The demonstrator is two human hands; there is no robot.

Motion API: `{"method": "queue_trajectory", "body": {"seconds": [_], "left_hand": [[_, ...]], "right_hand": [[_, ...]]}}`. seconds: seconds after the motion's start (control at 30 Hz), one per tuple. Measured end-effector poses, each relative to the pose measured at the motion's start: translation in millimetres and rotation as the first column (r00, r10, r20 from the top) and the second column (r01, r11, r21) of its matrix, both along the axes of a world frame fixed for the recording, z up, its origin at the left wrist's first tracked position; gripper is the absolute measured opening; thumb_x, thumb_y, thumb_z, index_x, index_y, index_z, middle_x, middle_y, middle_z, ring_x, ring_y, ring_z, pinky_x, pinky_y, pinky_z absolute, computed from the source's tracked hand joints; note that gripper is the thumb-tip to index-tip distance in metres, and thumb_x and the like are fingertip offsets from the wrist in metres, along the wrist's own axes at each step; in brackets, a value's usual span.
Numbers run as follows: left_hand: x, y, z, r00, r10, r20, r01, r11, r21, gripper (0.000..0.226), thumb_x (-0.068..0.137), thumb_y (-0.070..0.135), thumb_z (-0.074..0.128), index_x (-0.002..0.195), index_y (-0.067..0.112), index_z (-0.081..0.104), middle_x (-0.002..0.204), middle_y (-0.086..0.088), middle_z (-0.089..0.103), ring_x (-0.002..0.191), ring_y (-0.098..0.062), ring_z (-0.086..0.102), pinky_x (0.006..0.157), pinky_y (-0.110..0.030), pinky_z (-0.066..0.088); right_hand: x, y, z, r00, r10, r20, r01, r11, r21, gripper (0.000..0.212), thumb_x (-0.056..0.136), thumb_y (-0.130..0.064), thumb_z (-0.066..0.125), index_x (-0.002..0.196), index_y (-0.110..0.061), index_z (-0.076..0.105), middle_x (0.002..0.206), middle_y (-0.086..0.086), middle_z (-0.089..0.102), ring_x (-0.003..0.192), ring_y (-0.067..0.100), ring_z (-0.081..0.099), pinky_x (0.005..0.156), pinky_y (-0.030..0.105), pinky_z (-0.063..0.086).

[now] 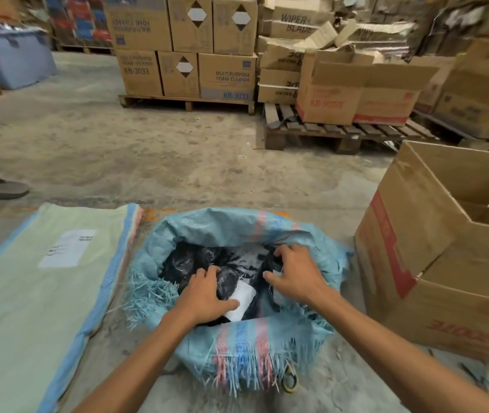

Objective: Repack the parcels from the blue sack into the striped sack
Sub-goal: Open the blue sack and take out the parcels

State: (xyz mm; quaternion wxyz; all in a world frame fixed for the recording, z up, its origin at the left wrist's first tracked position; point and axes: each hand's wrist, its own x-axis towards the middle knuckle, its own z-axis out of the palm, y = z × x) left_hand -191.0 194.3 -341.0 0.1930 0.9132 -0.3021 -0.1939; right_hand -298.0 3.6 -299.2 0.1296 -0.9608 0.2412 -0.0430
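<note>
Two bare hands reach down into the blue sack (237, 293), a woven plastic bag standing open on the concrete floor (148, 150), its cut rim frayed into loose blue and pink strands. Inside lie the parcels (195, 260), lumpy bundles wrapped in crinkled, glossy black film, one carrying a white paper label (241, 299). The left hand (207, 296) lies palm-down on the parcels with fingers spread and the thumb on the white label; whether it has closed on anything cannot be told. The right hand (295, 274) curls its fingers over a black parcel at the sack's right side, seemingly gripping it. Just left of the blue sack, the striped sack (37, 293) lies flat and smooth on the floor, pale green weave with blue edge bands and a white rectangular label. An open cardboard box (434, 263) stands on the right.
</note>
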Motion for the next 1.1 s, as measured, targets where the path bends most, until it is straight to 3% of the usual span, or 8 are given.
{"method": "queue_trajectory", "body": {"seconds": [0.13,0.27,0.4,0.5,0.7,0.8,0.97,1.1], "left_hand": [[18.4,-12.2,-11.8,0.993,0.067,-0.099,-0.055,0.991,0.120,0.106,0.065,0.069,0.068,0.149,0.029,0.017,0.149,-0.014,0.029,0.136,-0.033,0.036,0.105,-0.048,0.042],[30.0,-17.4,-17.3,0.947,0.164,-0.276,-0.167,0.986,0.010,0.099,0.056,0.083,0.057,0.135,0.033,0.026,0.131,-0.013,0.052,0.110,-0.030,0.057,0.095,-0.045,0.049],[28.0,-14.3,-24.8,0.968,0.135,-0.213,-0.150,0.987,-0.055,0.076,0.069,0.071,0.063,0.124,0.033,0.027,0.112,-0.010,0.060,0.096,-0.027,0.061,0.079,-0.037,0.049],[25.4,-9.3,-25.7,0.967,0.125,-0.222,-0.150,0.984,-0.099,0.079,0.064,0.072,0.066,0.121,0.036,0.026,0.111,-0.008,0.059,0.095,-0.025,0.063,0.087,-0.043,0.051],[4.4,-8.7,-20.5,0.988,0.129,-0.090,-0.143,0.975,-0.172,0.089,0.065,0.060,0.078,0.132,0.028,0.028,0.116,-0.003,0.050,0.095,-0.021,0.057,0.083,-0.039,0.050],[-2.7,-4.3,-1.9,0.989,0.142,-0.046,-0.148,0.958,-0.247,0.089,0.060,0.061,0.080,0.128,0.031,0.033,0.116,-0.001,0.054,0.094,-0.019,0.055,0.076,-0.035,0.047],[-7.4,26.8,73.6,0.977,0.211,-0.022,-0.198,0.872,-0.448,0.080,0.062,0.061,0.082,0.126,0.033,0.041,0.121,0.010,0.048,0.109,-0.012,0.050,0.086,-0.031,0.042],[-19.1,91.4,131.2,0.930,0.368,-0.023,-0.323,0.782,-0.533,0.075,0.061,0.057,0.085,0.121,0.036,0.045,0.116,0.007,0.053,0.104,-0.016,0.056,0.086,-0.036,0.050]], "right_hand": [[16.7,-13.5,-10.0,0.997,-0.082,0.004,0.080,0.961,-0.264,0.082,0.073,-0.074,0.060,0.131,-0.017,0.046,0.131,0.009,0.047,0.123,0.029,0.042,0.103,0.041,0.040],[33.7,-22.5,-17.6,0.955,-0.215,-0.205,0.169,0.960,-0.221,0.113,0.067,-0.084,0.059,0.145,-0.006,0.032,0.142,0.020,0.044,0.131,0.036,0.043,0.108,0.045,0.036],[42.9,-25.5,-22.4,0.914,-0.274,-0.299,0.213,0.952,-0.219,0.096,0.074,-0.071,0.062,0.142,-0.008,0.036,0.139,0.017,0.051,0.129,0.034,0.048,0.108,0.046,0.033],[36.3,-22.9,-25.0,0.926,-0.222,-0.304,0.128,0.945,-0.300,0.088,0.074,-0.068,0.064,0.137,-0.010,0.041,0.135,0.013,0.054,0.127,0.033,0.047,0.109,0.048,0.028],[-6.1,-1.9,-42.6,0.996,0.047,-0.072,-0.068,0.947,-0.314,0.101,0.066,-0.058,0.074,0.148,-0.021,0.028,0.132,0.003,0.054,0.122,0.025,0.050,0.113,0.040,0.030],[-15.1,4.5,-21.2,0.995,-0.001,0.095,0.015,0.990,-0.143,0.106,0.056,-0.055,0.081,0.145,-0.026,0.031,0.126,-0.001,0.059,0.118,0.024,0.054,0.108,0.042,0.036],[-7.1,27.2,62.6,0.944,-0.014,0.331,-0.044,0.985,0.168,0.114,0.052,-0.052,0.091,0.145,-0.027,0.030,0.137,0.002,0.058,0.123,0.025,0.057,0.095,0.040,0.052],[0.6,75.3,118.5,0.881,0.121,0.457,-0.224,0.959,0.176,0.113,0.052,-0.053,0.091,0.145,-0.027,0.032,0.137,0.002,0.058,0.126,0.024,0.055,0.099,0.038,0.049]]}}
